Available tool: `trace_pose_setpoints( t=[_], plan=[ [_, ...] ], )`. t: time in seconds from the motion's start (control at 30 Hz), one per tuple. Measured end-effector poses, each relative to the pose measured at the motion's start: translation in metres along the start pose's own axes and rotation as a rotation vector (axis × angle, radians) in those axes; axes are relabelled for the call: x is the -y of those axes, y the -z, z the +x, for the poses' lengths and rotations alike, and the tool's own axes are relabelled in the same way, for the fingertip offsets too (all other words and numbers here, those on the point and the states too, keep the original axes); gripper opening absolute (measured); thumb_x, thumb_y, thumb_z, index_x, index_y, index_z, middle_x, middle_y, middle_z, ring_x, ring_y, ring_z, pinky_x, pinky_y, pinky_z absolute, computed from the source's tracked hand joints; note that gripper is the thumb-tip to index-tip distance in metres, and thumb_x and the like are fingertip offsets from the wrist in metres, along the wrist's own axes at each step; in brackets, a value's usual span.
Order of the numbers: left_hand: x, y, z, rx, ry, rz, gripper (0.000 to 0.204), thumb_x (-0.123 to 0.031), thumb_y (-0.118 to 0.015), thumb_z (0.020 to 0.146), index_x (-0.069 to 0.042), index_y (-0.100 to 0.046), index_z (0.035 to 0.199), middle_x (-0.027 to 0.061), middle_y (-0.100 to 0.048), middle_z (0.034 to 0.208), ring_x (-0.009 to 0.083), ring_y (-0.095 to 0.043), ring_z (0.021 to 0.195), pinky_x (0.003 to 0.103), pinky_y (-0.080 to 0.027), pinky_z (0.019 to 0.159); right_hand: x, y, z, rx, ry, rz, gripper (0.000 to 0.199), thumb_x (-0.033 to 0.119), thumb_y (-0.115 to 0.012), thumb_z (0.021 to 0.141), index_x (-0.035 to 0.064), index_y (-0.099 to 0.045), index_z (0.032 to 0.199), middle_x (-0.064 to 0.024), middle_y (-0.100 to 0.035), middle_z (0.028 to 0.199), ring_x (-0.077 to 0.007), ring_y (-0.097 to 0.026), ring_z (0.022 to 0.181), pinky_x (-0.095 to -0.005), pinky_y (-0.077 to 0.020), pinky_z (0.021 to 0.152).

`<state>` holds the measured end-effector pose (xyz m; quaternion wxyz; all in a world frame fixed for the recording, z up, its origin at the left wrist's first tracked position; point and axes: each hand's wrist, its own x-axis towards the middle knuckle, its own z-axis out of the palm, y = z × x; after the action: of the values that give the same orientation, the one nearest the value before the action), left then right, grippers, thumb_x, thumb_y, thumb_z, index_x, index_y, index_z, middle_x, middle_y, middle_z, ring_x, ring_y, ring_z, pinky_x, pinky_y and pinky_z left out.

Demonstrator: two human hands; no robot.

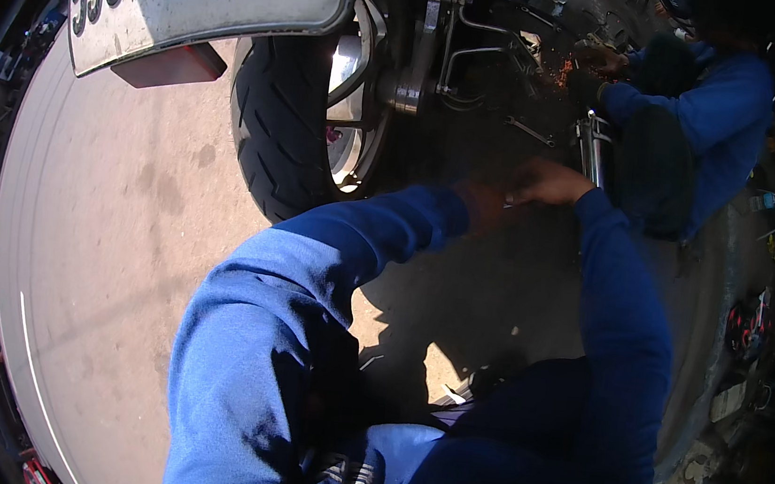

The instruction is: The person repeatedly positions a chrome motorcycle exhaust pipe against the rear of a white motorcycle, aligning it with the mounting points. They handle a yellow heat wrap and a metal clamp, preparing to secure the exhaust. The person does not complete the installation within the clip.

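Note:
My hands are close together in the shade, to the right of a motorcycle's rear tyre [272,126]. My right hand [553,181] has its fingers bent and pinched toward my left hand. A tiny pale thing [509,199] shows at its fingertips, too small to name. My left hand [483,207] is dark and smeared by motion, so its fingers cannot be made out. Just beyond my right wrist is a shiny metal cylinder [594,150]. On the dark ground past my hands lies a wrench [530,130].
At upper left hangs a white number plate [214,2] with a red reflector [172,66] under it. Bent metal bars [488,51] stick out near the wheel hub. Another person in blue sleeves [718,111] crouches at upper right, with a hand [603,60] near scattered orange bits [564,72].

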<state>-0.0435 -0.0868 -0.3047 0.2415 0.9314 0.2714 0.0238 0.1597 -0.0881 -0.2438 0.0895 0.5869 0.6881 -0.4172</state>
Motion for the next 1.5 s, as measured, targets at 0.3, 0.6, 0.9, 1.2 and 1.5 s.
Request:
trace_pose_setpoints(
  t=[0.3,0.6,0.9,1.2,1.5],
  plan=[
    [0.042,-0.052,-0.057,0.788,-0.05,0.322,0.021,-0.013,-0.072,0.077,-0.005,-0.079,0.095,0.0193,-0.076,0.094,0.0327,-0.075,0.09,0.046,-0.059,0.074,0.017,-0.113,0.048,0.276,0.086,-0.104,0.051,0.044,-0.073,0.09,0.0072,-0.071,0.124,-0.0161,-0.074,0.114,-0.0307,-0.07,0.105,-0.0409,-0.0523,0.092],
    [0.026,-0.007,-0.041,0.715,0.238,0.18,0.032,-0.017,-0.064,0.085,-0.002,-0.076,0.111,0.0199,-0.076,0.105,0.0355,-0.074,0.1,0.047,-0.059,0.083,-0.007,-0.1,0.06,0.086,0.114,-0.11,0.042,0.035,-0.082,0.083,0.0055,-0.077,0.113,-0.0173,-0.076,0.106,-0.0312,-0.073,0.097,-0.0403,-0.055,0.086],
    [0.035,-0.011,-0.043,0.629,0.158,0.228,0.042,-0.042,-0.064,0.095,-0.004,-0.076,0.108,0.0184,-0.076,0.096,0.0344,-0.075,0.09,0.046,-0.059,0.081,-0.01,-0.102,0.055,0.148,0.122,-0.133,0.044,0.037,-0.086,0.077,0.0049,-0.078,0.106,-0.0151,-0.077,0.097,-0.0299,-0.074,0.092,-0.0415,-0.0558,0.082],
    [0.047,-0.026,-0.038,0.687,0.152,0.252,0.039,-0.037,-0.061,0.095,-0.008,-0.075,0.117,0.0161,-0.075,0.111,0.0333,-0.072,0.106,0.046,-0.057,0.091,-0.003,-0.1,0.055,0.07,0.189,-0.369,0.046,0.037,-0.086,0.076,0.0038,-0.077,0.107,-0.0169,-0.076,0.1,-0.032,-0.073,0.097,-0.0429,-0.0549,0.088],
    [0.055,-0.037,-0.029,0.72,0.042,0.357,0.031,-0.024,-0.059,0.092,-0.005,-0.076,0.109,0.0196,-0.075,0.106,0.0351,-0.074,0.101,0.047,-0.06,0.084,-0.025,-0.106,0.057,0.058,0.105,-0.188,0.048,0.04,-0.075,0.086,0.0074,-0.073,0.122,-0.0206,-0.072,0.119,-0.0373,-0.067,0.114,-0.0453,-0.0517,0.1]
  ],
)
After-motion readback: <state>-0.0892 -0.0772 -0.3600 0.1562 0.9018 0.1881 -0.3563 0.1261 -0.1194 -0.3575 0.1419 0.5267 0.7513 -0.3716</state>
